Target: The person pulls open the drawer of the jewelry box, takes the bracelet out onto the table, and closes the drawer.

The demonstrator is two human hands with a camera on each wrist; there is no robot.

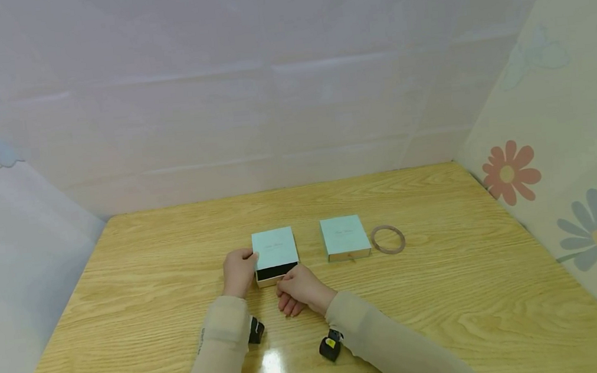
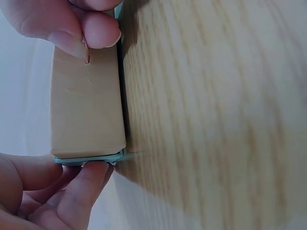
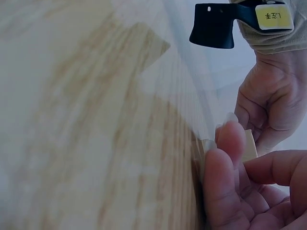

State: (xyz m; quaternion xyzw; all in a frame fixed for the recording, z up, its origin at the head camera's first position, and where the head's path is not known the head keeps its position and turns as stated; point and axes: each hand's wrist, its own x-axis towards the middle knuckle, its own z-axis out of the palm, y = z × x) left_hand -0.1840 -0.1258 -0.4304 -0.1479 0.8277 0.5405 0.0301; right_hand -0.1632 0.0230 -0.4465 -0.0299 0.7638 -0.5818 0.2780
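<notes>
A pale mint-green drawer box (image 1: 274, 246) lies on the table with its drawer (image 2: 88, 110) pulled partly out toward me, showing a black inside. My left hand (image 1: 239, 272) grips the box's sleeve at its left side, thumb near the top edge. At the drawer's tan front, my right hand (image 1: 305, 289) pinches a small ribbon pull (image 2: 87, 53) between thumb and finger. In the right wrist view, the right fingers hide most of the drawer.
A second mint-green box (image 1: 344, 233), closed, sits to the right on the wood-grain table (image 1: 165, 251). Beside it lies a pinkish-brown bangle (image 1: 402, 240). A pale cloth backdrop (image 1: 249, 114) rises behind the table, with flower-printed cloth (image 1: 567, 145) along the right.
</notes>
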